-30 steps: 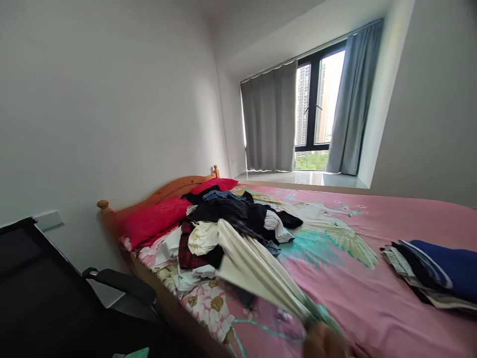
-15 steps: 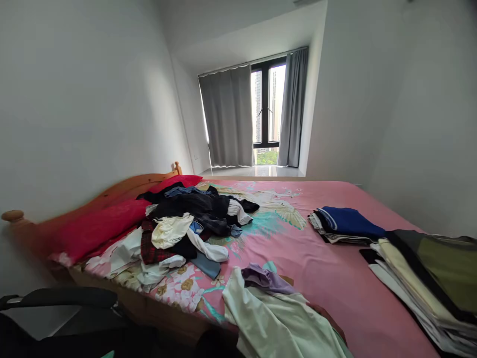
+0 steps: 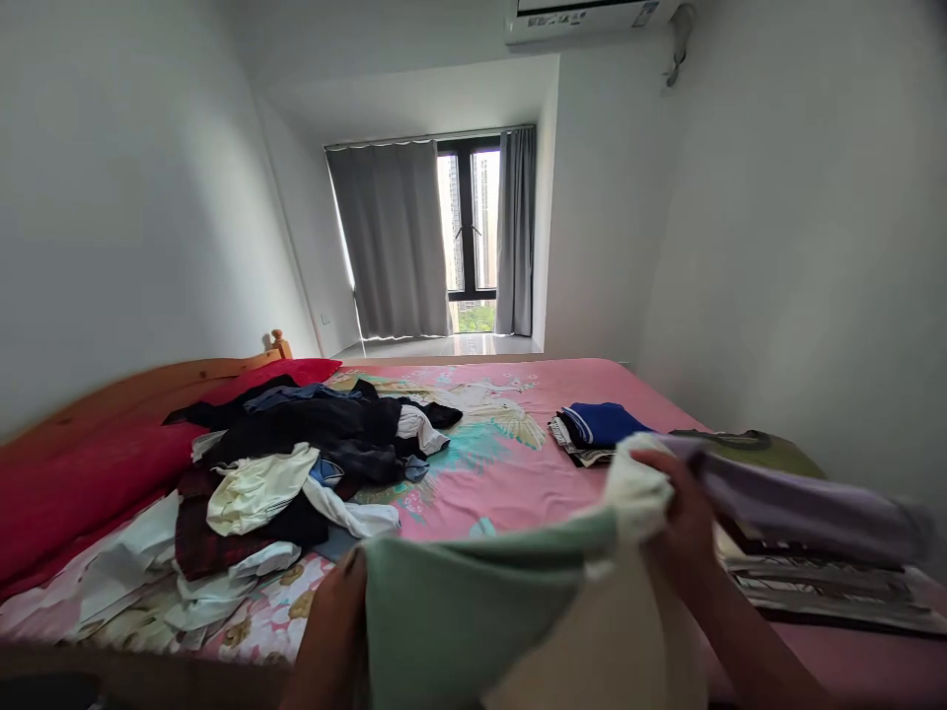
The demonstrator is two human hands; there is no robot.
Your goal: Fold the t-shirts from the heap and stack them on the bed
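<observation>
A loose colour-block top [image 3: 473, 611] in green, cream and purple is stretched between my two hands above the near side of the bed. My left hand [image 3: 336, 616] is closed on a green corner of it, with the fingertips partly hidden. Bunched cream cloth of the same top is gripped by my right hand [image 3: 681, 503], which is raised higher. From there a purple part, blurred by motion, trails off to the right over a stack of folded clothes [image 3: 814, 582].
A jumbled heap of clothes [image 3: 318, 434] lies on the left of the pink bed sheet [image 3: 503, 493], by red pillows [image 3: 110, 473] and a wooden headboard [image 3: 163, 385]. Folded clothes with a blue one on top [image 3: 607, 424] lie at the right. Beyond is a curtained window [image 3: 470, 227].
The top has been lifted off the bed and is now held spread between both hands, which have come into view. My view has turned to the right and slightly up.
</observation>
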